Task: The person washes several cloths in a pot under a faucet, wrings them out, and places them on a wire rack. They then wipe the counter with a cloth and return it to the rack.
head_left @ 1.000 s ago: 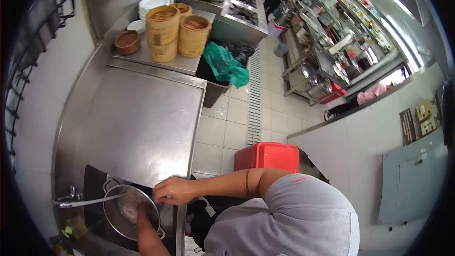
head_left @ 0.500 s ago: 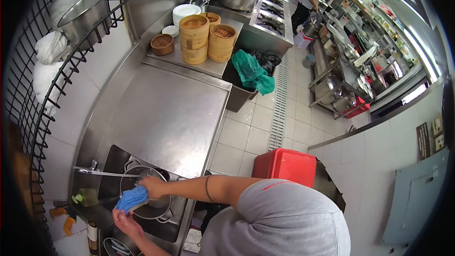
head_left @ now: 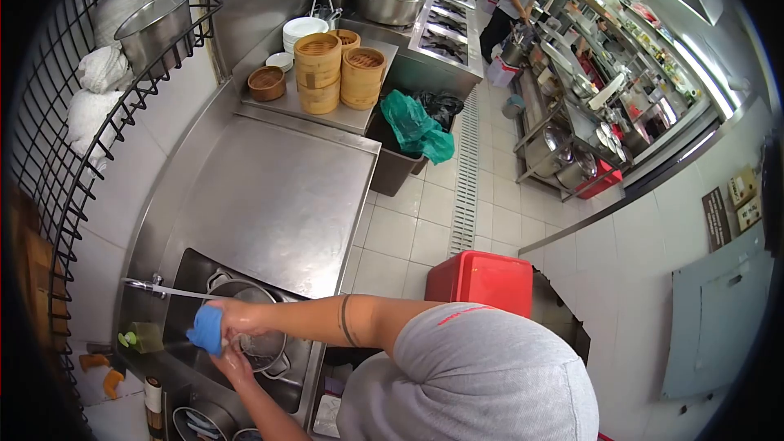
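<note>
A bunched blue cloth (head_left: pixel 206 330) is gripped by both hands over the dark sink (head_left: pixel 178 302). My right hand (head_left: pixel 241 318) closes around its upper right side. Below it, my left hand (head_left: pixel 232 356) is wrapped on the lower end, its fingers partly hidden. Under and to the right of the hands stands a metal pot (head_left: pixel 276 363) with two loop handles and some liquid in it. The faucet spout (head_left: pixel 189 292) reaches across just above my right hand.
A steel counter (head_left: pixel 269 188) adjoins the sink, with bamboo steamers (head_left: pixel 318 73) beyond. A wire rack (head_left: pixel 77 167) hangs at left. A red bin (head_left: pixel 480 282) stands on the floor. Another person (head_left: pixel 514 6) stands in the background. A metal bowl (head_left: pixel 200 416) sits at the bottom.
The blue cloth has become more compact and moved left and up. My left hand has come up and right, closer to my right hand. The whole view has shifted slightly.
</note>
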The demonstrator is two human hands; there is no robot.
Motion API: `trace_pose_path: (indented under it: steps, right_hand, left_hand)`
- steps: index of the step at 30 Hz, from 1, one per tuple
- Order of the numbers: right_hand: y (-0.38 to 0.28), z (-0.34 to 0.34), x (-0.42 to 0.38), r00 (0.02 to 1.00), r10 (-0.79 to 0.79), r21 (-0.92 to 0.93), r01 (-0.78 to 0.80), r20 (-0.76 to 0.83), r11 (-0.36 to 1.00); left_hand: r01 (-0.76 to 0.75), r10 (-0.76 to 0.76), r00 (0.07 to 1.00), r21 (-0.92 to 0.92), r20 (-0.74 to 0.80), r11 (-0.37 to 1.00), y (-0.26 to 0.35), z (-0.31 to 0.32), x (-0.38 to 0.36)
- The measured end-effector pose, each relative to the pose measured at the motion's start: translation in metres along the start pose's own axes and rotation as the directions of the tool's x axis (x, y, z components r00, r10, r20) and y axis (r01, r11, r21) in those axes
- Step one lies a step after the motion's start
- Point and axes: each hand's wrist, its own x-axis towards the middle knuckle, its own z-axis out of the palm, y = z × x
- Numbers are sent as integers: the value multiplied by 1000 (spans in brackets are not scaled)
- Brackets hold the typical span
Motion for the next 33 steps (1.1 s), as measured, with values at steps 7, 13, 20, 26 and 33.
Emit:
trace_pose_path:
  steps: [7, 13, 20, 26, 33]
  right_hand:
    - [43, -33, 1, 984, 102, 332, -49, -144, 942]
    - [19, 28, 1, 972, -150, 591, 230, -181, 774]
    - [-30, 27, 19, 921, -379, -391, 318, -89, 864]
    - [-45, 72, 10, 761, -452, -594, 647, 464, 479]
    - [-26, 84, 28, 855, -180, 268, 342, -486, 901]
  left_hand:
    - [-302, 439, 876, -483, 200, 822, 34, 29, 2]
    - [-263, 414, 896, -556, 163, 788, 3, 35, 6]
    - [331, 136, 691, -478, 710, 813, 51, -1, -51]
    - [216, 80, 944, -783, 320, 583, 76, 21, -24]
    - [-521, 511, 852, -95, -112, 848, 127, 64, -5]
